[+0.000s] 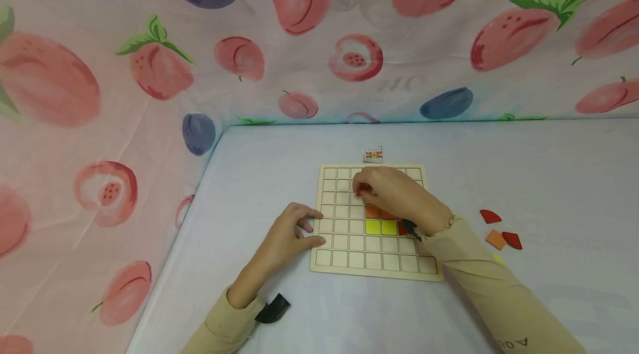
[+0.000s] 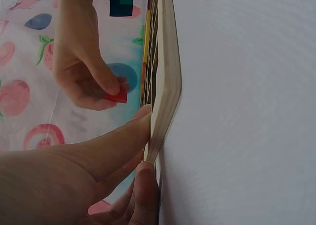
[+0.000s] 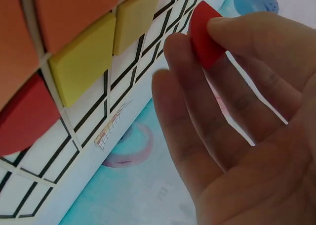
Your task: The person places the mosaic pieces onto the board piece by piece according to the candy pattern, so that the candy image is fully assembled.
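My right hand [image 1: 394, 193] is over the upper part of a wooden grid board [image 1: 339, 258], pinching a red fan-shaped tile [image 3: 205, 34] between thumb and fingers. Just below that hand, orange tiles [image 1: 372, 212] and two yellow tiles [image 1: 373, 227] fill squares of the grid. A red tile [image 3: 27, 116] sits beside the yellow ones, partly covered by my right wrist in the head view. At the board's left edge, my left hand [image 1: 289, 229] rests thumb and fingertips against the wood, spread apart.
Right of the board lie loose tiles: two red ones [image 1: 490, 216], an orange one [image 1: 496, 239] and a yellow one mostly behind the sleeve. A small printed pattern card [image 1: 373, 155] lies beyond the board's far edge. Fruit-printed cloth [image 1: 299, 65] rises behind the table and at the left.
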Tool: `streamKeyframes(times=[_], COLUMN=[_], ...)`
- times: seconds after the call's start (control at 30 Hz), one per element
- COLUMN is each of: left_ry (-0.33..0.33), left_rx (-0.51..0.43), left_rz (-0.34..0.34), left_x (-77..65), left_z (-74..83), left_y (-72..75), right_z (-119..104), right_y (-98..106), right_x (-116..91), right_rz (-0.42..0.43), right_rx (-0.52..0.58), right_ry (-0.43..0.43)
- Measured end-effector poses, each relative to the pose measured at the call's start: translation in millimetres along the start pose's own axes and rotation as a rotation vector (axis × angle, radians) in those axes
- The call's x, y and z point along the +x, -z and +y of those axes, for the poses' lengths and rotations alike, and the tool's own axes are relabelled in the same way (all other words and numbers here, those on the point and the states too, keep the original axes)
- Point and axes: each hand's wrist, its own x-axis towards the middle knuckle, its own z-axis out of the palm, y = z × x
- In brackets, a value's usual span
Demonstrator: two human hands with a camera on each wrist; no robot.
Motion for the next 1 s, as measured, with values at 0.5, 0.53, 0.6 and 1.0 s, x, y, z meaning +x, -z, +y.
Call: streamKeyframes(times=[0.5,0.53,0.6,1.0], left_ry=[0.004,0.006,0.007,-0.005], left_rx=[0.001,0.000,0.001,0.001], left_rz=[0.000,-0.001,-0.002,-0.003], left_x=[0.0,-0.2,-0.2,0.0], left_z=[-1.2,-1.2,-1.2,-0.8], left_y=[-0.3,-0.3,-0.3,0.1], right_z=[0.4,0.5,1.2,-1.9], right_y=[-2.5,-2.9,-4.0,-1.8], right_x=[5.5,5.5,5.6,10.3], right_rz=[0.026,0.031,0.037,-0.018], right_rx=[0.045,0.044,0.043,0.111], right_ry=[0.002,0.011,0.026,-0.098])
